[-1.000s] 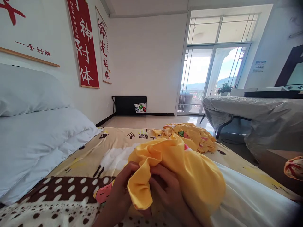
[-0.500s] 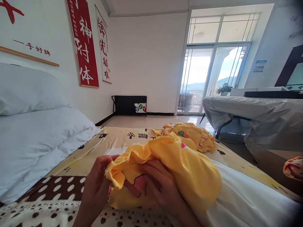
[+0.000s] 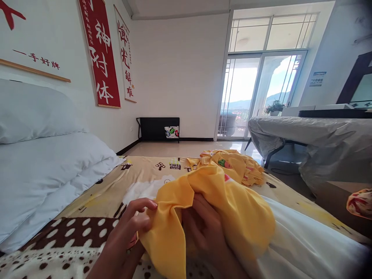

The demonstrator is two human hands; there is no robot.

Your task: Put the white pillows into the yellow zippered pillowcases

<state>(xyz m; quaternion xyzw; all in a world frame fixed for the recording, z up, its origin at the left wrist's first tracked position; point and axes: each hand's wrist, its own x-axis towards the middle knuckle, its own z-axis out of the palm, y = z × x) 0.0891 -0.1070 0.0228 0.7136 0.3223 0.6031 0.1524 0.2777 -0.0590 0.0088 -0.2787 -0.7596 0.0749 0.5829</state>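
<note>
A yellow pillowcase with a pink print lies bunched and bulging before me, partly over a smooth white pillow. My left hand is closed on the pillowcase's left edge, thumb and fingers pinching the cloth. My right hand is closed on the fabric under a raised fold; its fingertips are partly hidden by the cloth. Between the hands a flap of the pillowcase hangs down toward me. Farther back, a crumpled yellow printed cloth rests on the bed.
White pillows are stacked at the left. The bed carries a beige printed sheet and a brown-and-white dotted blanket. On the right stands a plastic-covered table, with a cardboard box below it.
The gathered left edge of the pillowcase has been spread out, and a flap now hangs toward me. My left hand has shifted slightly right; my right hand reaches under the fold.
</note>
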